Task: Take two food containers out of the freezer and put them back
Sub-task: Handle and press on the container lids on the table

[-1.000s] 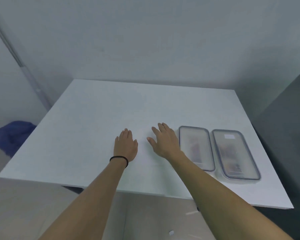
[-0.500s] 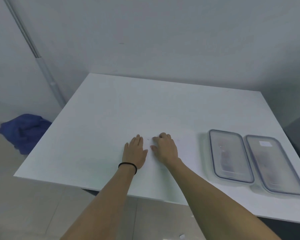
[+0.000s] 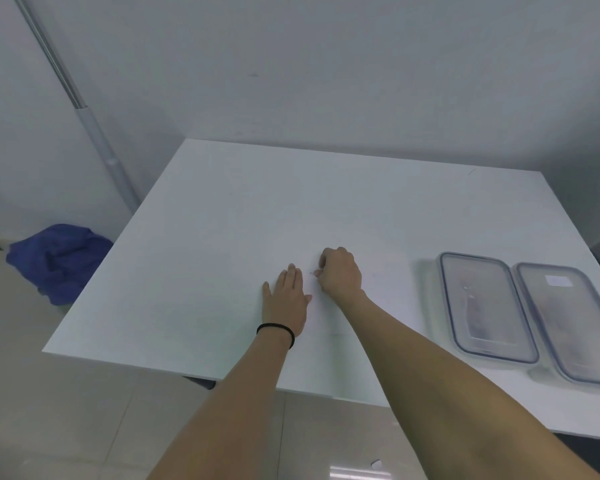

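Our left hand (image 3: 286, 299) lies flat, right hand (image 3: 340, 273) curled, both empty on the counter (image 3: 222, 220); we should grasp each container (image 3: 484, 306) squarely by its sides.

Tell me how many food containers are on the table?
2. One lidded container lies at the table's right side; the second container lies beside it, further right, partly cut off by the frame.

The right hand (image 3: 340, 273), flat on the table (image 3: 222, 216) earlier, has apparently curled its fingers under.
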`<action>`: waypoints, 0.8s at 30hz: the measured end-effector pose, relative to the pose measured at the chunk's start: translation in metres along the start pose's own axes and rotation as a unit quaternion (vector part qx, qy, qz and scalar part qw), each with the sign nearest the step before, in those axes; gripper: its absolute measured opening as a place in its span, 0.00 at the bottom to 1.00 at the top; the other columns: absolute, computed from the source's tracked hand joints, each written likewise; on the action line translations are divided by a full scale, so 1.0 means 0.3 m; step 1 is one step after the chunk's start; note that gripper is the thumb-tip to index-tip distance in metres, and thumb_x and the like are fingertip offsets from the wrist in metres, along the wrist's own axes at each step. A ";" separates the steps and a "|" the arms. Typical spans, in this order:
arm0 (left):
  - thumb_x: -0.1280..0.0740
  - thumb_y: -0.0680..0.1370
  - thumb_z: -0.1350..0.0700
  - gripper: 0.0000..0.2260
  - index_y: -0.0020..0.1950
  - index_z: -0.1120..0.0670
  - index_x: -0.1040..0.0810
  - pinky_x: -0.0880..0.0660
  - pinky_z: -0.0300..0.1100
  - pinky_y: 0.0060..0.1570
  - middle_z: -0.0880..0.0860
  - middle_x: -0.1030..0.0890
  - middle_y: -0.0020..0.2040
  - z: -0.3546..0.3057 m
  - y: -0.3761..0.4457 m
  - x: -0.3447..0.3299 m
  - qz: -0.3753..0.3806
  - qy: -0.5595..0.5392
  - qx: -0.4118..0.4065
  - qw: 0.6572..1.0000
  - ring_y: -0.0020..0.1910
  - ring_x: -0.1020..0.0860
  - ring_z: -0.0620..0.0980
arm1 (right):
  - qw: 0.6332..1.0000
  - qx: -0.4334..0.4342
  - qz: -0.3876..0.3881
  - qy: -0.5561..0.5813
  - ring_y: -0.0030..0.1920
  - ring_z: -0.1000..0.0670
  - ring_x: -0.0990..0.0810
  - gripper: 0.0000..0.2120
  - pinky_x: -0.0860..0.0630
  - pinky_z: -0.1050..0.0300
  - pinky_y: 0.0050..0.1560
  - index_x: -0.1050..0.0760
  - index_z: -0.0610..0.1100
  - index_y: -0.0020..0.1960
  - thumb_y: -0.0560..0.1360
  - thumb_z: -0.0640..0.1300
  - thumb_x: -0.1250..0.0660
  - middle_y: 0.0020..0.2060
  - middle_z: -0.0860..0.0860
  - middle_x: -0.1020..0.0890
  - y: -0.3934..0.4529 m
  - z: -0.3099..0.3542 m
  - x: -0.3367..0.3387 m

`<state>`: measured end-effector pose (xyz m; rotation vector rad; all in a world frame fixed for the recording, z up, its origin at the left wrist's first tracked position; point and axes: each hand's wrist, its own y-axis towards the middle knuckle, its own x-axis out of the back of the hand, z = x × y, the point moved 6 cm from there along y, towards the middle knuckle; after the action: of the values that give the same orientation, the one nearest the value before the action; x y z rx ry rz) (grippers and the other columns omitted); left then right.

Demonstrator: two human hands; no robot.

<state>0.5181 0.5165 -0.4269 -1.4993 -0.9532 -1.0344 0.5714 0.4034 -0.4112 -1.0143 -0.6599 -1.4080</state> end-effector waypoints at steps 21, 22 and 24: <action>0.50 0.84 0.51 0.26 0.79 0.58 0.56 0.46 0.56 0.75 0.53 0.55 0.80 -0.015 0.006 0.013 0.031 0.009 0.018 0.999 0.79 0.51 0.49 | 0.998 -0.010 0.036 0.059 0.48 0.43 0.23 0.11 0.25 0.52 0.49 0.25 0.37 0.55 0.72 0.35 0.34 0.52 0.42 0.20 0.018 0.013 0.011; 0.50 0.84 0.51 0.26 0.79 0.58 0.56 0.46 0.56 0.75 0.53 0.55 0.80 -0.017 0.006 0.015 0.033 0.007 0.019 0.999 0.79 0.51 0.49 | 0.997 -0.017 0.034 0.070 0.50 0.42 0.22 0.12 0.24 0.52 0.51 0.24 0.37 0.55 0.72 0.35 0.33 0.53 0.43 0.20 0.016 0.006 0.011; 0.50 0.84 0.52 0.26 0.79 0.58 0.55 0.46 0.56 0.75 0.53 0.55 0.80 -0.019 0.005 0.019 0.037 0.005 0.021 0.999 0.79 0.51 0.49 | 0.995 -0.035 0.033 0.091 0.53 0.42 0.20 0.10 0.22 0.52 0.53 0.21 0.37 0.52 0.71 0.36 0.32 0.51 0.43 0.18 0.014 -0.007 0.011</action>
<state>0.5204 0.5108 -0.4214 -1.4820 -0.9010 -0.9617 0.5755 0.3996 -0.4101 -0.9403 -0.4432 -1.4538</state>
